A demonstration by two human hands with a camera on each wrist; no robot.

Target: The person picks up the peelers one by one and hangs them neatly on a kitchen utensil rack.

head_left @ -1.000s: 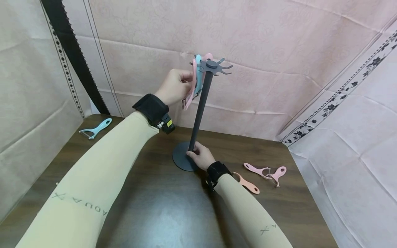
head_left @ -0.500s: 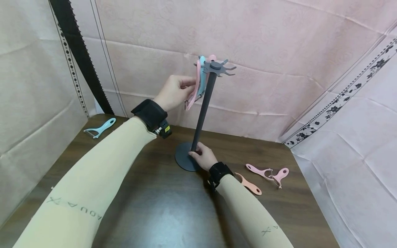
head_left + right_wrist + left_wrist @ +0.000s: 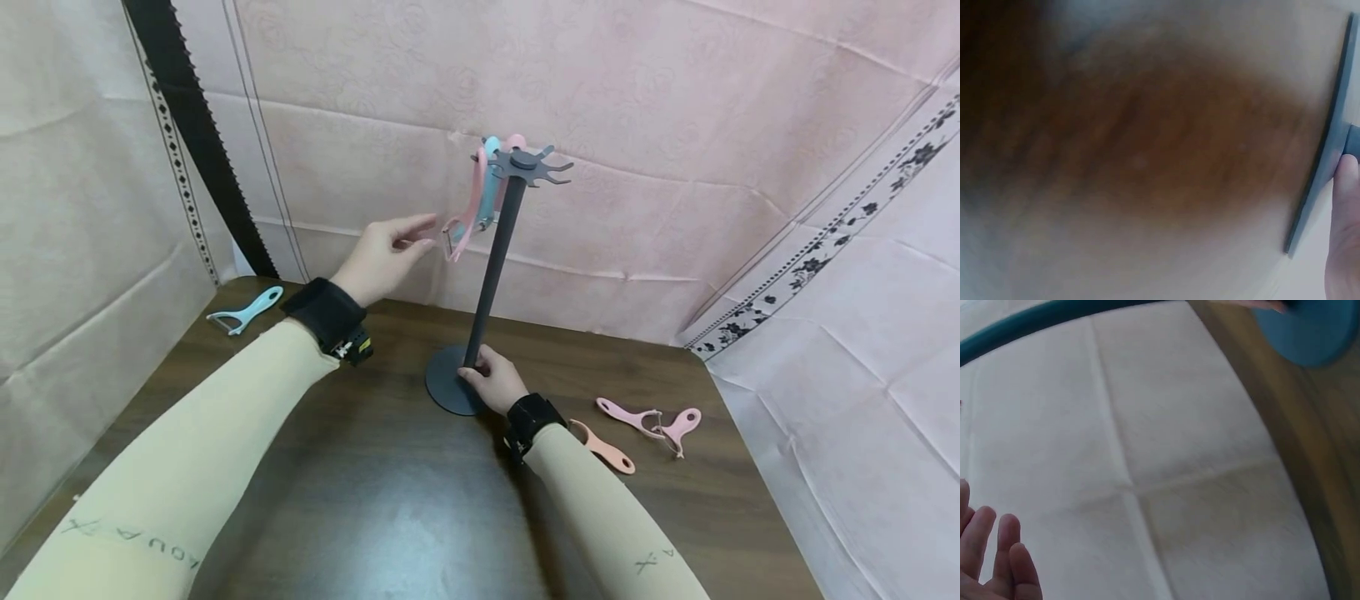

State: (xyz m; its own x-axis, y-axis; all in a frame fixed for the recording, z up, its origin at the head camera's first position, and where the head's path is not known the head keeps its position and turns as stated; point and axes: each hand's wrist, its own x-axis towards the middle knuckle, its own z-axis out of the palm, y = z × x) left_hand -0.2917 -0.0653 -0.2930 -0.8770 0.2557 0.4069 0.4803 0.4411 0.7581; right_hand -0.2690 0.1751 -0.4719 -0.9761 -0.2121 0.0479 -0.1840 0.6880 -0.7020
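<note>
A dark grey stand (image 3: 497, 275) with a hooked top rises from a round base (image 3: 446, 385). Low on its pole, my right hand (image 3: 497, 383) grips it; in the right wrist view a thumb lies beside the base's edge (image 3: 1329, 144). On the left hooks hang a pink peeler (image 3: 474, 196), a light blue peeler (image 3: 490, 187) and another pink peeler (image 3: 515, 141), mostly hidden. My left hand (image 3: 382, 258) is just left of the front pink peeler, apart from it, holding nothing. In the left wrist view its fingers (image 3: 1007, 550) are loosely spread.
At the table's left back lies a light blue peeler (image 3: 251, 310). An orange peeler (image 3: 609, 452) is partly behind the right wrist. Two pink peelers, one left (image 3: 630, 417) and one right (image 3: 682, 422), touch or overlap. Cloth walls (image 3: 360, 125) border the table.
My left hand has let go of the front pink peeler and drawn back left and down. That peeler stays on its hook. My right hand keeps its hold on the pole.
</note>
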